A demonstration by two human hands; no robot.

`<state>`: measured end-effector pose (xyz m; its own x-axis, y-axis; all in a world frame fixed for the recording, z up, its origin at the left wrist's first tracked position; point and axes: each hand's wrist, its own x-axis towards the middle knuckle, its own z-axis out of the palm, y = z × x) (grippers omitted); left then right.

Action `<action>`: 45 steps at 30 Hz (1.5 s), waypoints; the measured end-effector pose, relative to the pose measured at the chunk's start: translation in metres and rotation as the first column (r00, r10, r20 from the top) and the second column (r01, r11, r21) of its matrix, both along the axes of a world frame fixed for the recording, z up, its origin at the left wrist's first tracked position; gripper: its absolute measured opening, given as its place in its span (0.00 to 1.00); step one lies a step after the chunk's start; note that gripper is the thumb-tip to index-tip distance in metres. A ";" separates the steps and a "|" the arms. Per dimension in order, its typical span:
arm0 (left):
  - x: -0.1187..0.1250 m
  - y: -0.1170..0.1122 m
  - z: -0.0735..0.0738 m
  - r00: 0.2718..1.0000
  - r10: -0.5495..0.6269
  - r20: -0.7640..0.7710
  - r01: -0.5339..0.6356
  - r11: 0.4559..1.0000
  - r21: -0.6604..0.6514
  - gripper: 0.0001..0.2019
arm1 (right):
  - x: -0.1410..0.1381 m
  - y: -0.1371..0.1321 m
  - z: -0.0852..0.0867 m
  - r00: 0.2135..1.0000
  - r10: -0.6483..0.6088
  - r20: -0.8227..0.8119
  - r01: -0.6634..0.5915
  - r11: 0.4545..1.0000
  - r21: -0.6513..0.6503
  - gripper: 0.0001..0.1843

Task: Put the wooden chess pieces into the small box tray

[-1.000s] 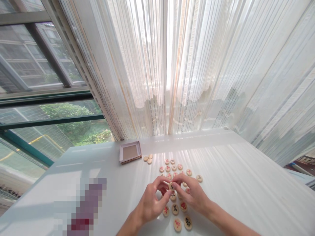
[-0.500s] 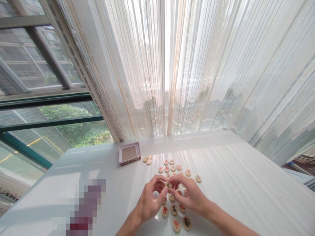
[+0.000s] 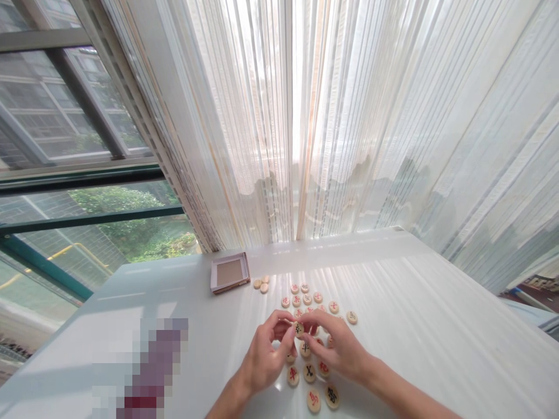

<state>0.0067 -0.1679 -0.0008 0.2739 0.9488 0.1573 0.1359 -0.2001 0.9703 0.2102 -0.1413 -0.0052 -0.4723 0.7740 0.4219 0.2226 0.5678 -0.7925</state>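
Observation:
A round wooden Chinese chess piece (image 3: pixel 299 329) with a black character is held up between my two hands, face toward me. My left hand (image 3: pixel 268 353) grips its left edge, thumb in front and fingers curled behind. From the other side, my right hand (image 3: pixel 339 347) closes on it with forefinger along the top and thumb lower right. Beneath and around the hands lie face-up pieces with red or black characters, among them a black-marked piece (image 3: pixel 310 373), a red-marked piece (image 3: pixel 313 400) and another black-marked piece (image 3: pixel 332 397). My hands cover some pieces.
A shallow open box (image 3: pixel 229 273) stands at the table's far left edge. Beside it sit three blank-looking discs (image 3: pixel 264 288). A blurred purple patch (image 3: pixel 152 361) covers something at left. White string curtains (image 3: pixel 288 145) hang behind the white table (image 3: pixel 414 326).
The held piece has turned a little, so its character shows more upright. My left thumb has shifted slightly down and left. The pieces on the table look unmoved.

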 end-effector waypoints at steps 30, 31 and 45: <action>-0.002 0.000 -0.007 0.997 -0.055 -0.049 0.058 0.997 0.047 0.12 | 0.002 -0.003 0.004 0.999 0.004 -0.046 -0.005 1.000 -0.023 0.08; -0.002 0.001 -0.008 0.998 -0.059 -0.036 0.060 0.997 0.044 0.12 | 0.002 -0.003 0.004 0.999 0.010 -0.039 -0.011 1.000 -0.016 0.10; 0.002 0.002 -0.007 1.000 -0.018 -0.001 0.018 1.000 -0.015 0.16 | -0.002 -0.002 -0.004 1.000 0.019 0.010 -0.020 0.998 0.062 0.15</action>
